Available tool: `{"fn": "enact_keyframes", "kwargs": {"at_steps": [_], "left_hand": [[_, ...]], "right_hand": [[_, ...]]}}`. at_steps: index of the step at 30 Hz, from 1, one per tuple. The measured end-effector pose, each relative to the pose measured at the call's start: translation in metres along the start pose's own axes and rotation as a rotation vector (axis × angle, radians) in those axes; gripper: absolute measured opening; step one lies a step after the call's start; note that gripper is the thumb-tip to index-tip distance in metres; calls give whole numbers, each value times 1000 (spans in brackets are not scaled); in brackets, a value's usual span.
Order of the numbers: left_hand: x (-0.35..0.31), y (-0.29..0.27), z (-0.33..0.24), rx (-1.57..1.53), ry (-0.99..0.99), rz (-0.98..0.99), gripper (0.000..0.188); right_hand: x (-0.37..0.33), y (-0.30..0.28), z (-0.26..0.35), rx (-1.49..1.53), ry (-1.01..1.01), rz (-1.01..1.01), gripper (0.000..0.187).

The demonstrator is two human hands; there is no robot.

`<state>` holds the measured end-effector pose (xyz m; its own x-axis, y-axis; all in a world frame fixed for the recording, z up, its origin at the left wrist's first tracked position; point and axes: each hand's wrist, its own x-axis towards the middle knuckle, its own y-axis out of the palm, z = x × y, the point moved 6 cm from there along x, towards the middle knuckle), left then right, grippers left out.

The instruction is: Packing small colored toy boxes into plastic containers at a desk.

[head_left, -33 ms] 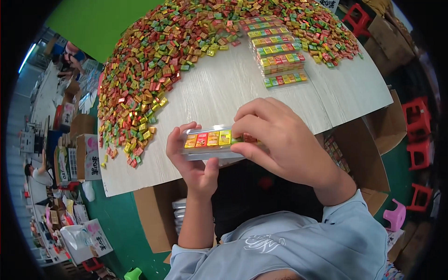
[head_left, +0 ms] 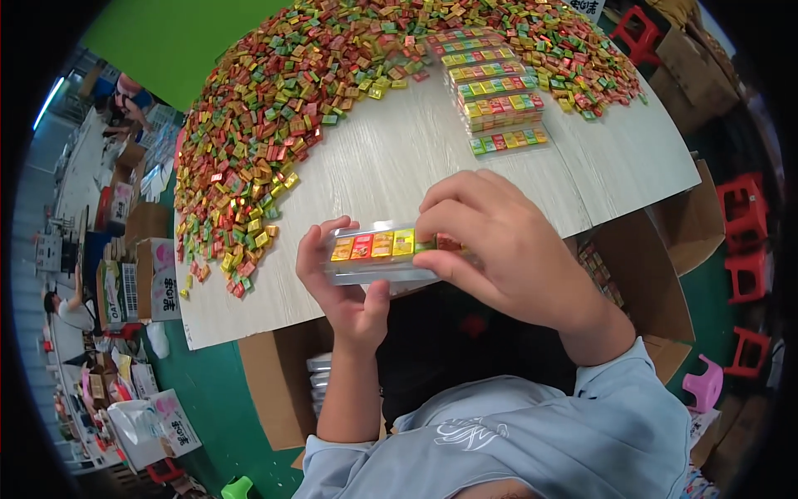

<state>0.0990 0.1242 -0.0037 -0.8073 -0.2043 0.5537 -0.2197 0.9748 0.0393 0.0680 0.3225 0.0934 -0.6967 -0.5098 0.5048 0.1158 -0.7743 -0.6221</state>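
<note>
My left hand (head_left: 342, 287) grips one end of a clear plastic tray (head_left: 378, 274) just off the table's near edge, thumb below and fingers behind. In the tray stands a row of small foil-wrapped sweets (head_left: 382, 244) in yellow, red and orange. Over the tray's right part, my right hand (head_left: 515, 249) is closed in a pinch, thumb and fingers at a green wrapped sweet (head_left: 424, 244) in that row. Part of a red one (head_left: 449, 242) shows beneath the fingers. The right hand covers the tray's far end.
A large heap of loose wrapped sweets (head_left: 274, 108) curves along the table's left and far sides. Filled clear trays (head_left: 503, 108) are stacked at the back right. Cardboard boxes (head_left: 270, 387) stand below the table's near edge, with red stools (head_left: 740, 208) to the right.
The tray has tilted very slightly, and my right hand has shifted a little. Both hands keep the same hold.
</note>
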Motion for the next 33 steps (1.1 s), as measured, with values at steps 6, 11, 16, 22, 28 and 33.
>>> {"fn": "enact_keyframes", "kwargs": {"at_steps": [6, 11, 16, 22, 28, 33], "left_hand": [[0, -8, -1, 92, 17, 27, 96], [-5, -9, 12, 52, -33, 75, 97], [-7, -8, 21, -21, -91, 120, 98], [-23, -15, 41, 62, -180, 226, 95], [-17, -8, 30, 169, -112, 268, 90], [-18, -11, 29, 165, -120, 252, 89]], "right_hand": [[-10, -36, -30, -6, -16, -143, 18], [-31, -59, -127, -160, 128, -76, 15], [-36, -53, -177, -403, 68, 117, 21], [-36, -46, -189, -692, -62, 147, 29], [-44, -46, -184, -751, -52, 98, 28], [-38, -44, -185, -737, -51, 107, 27]]}}
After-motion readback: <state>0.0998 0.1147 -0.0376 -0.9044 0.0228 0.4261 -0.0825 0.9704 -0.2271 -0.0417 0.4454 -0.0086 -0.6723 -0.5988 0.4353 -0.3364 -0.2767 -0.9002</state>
